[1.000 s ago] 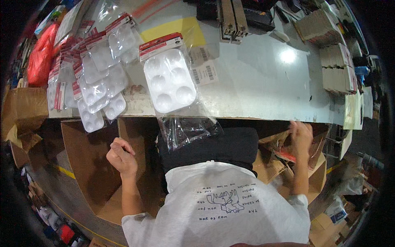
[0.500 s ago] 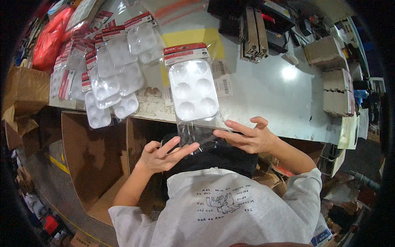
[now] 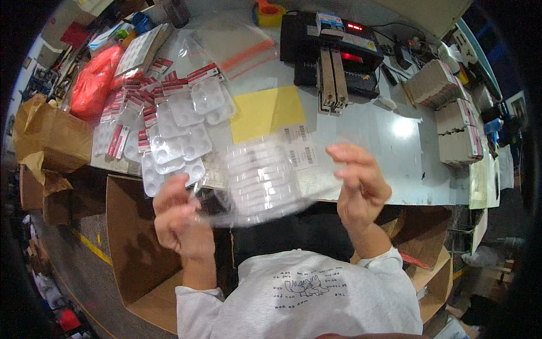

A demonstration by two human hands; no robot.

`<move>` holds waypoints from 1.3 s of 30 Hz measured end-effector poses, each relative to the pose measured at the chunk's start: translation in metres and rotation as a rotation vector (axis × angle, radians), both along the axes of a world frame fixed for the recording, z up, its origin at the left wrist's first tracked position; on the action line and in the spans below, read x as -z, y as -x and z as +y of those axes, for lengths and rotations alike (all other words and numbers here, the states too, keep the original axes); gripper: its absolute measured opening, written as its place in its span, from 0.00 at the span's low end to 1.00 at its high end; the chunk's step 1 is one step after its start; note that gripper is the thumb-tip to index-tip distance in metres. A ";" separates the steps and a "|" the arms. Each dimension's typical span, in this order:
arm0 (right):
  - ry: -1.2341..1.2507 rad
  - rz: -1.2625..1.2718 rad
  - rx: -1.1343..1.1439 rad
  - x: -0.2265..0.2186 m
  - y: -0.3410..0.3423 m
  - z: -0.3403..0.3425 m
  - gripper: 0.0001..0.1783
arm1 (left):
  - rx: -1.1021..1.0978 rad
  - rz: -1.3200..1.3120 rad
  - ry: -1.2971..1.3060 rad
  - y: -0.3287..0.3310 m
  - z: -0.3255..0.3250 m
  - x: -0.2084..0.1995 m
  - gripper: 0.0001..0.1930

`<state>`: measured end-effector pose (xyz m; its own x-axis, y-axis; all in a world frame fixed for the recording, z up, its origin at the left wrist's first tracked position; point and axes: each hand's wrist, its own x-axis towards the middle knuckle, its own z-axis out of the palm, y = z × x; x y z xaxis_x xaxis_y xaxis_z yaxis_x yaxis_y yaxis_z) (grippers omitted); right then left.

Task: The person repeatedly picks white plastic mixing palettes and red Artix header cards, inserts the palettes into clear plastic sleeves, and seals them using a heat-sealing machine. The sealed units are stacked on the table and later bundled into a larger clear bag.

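A white plastic paint palette in a clear bag (image 3: 259, 183), smeared by motion, lies across the table's front edge in front of me. Its near end hangs over my lap, and no red header card can be made out on it. My left hand (image 3: 183, 220) is at the bag's near left corner, which reaches its fingers; blur hides whether they pinch the film. To the right of the bag, my right hand (image 3: 361, 183) is raised with its fingers bent and apart, holding nothing I can see. More bagged palettes (image 3: 175, 141) with red headers are heaped at the left.
A yellow sheet (image 3: 268, 113) and barcode labels (image 3: 305, 157) lie beyond the bag. Farther back stands a black machine (image 3: 361, 51) with red displays. Stacked cards (image 3: 460, 135) sit at the right. Open cardboard boxes (image 3: 141, 248) stand below the table edge; a red bag (image 3: 96, 85) is far left.
The bagged palette has dropped toward me and blurred, its header no longer visible. My left hand has moved left and my right hand right, so they are farther apart. The whole view has shifted.
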<state>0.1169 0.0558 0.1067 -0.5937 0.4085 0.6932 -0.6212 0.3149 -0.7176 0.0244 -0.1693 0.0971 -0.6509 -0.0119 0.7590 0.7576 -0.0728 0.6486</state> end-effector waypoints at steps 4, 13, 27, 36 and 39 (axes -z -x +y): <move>0.068 -0.034 -0.096 0.001 -0.042 -0.018 0.07 | 0.142 -0.115 -0.010 -0.050 -0.009 0.001 0.15; 0.241 -0.633 0.103 0.031 -0.081 -0.036 0.05 | 0.162 -0.570 -0.042 -0.097 -0.021 0.046 0.12; 0.632 -0.861 0.147 0.082 -0.059 -0.047 0.06 | 0.213 -1.187 0.201 -0.082 0.013 0.064 0.08; -0.151 -0.721 0.253 0.087 -0.059 -0.031 0.18 | 0.147 -0.573 0.687 -0.092 0.001 0.096 0.24; -0.183 -0.778 0.056 0.095 -0.066 -0.034 0.25 | 0.363 -0.510 0.616 -0.099 -0.012 0.101 0.30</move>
<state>0.1826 0.0215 0.0114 -0.9163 0.3722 0.1480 0.0562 0.4854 -0.8725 0.1232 -0.1816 -0.0040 -0.7965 0.5780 0.1775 0.3623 0.2214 0.9054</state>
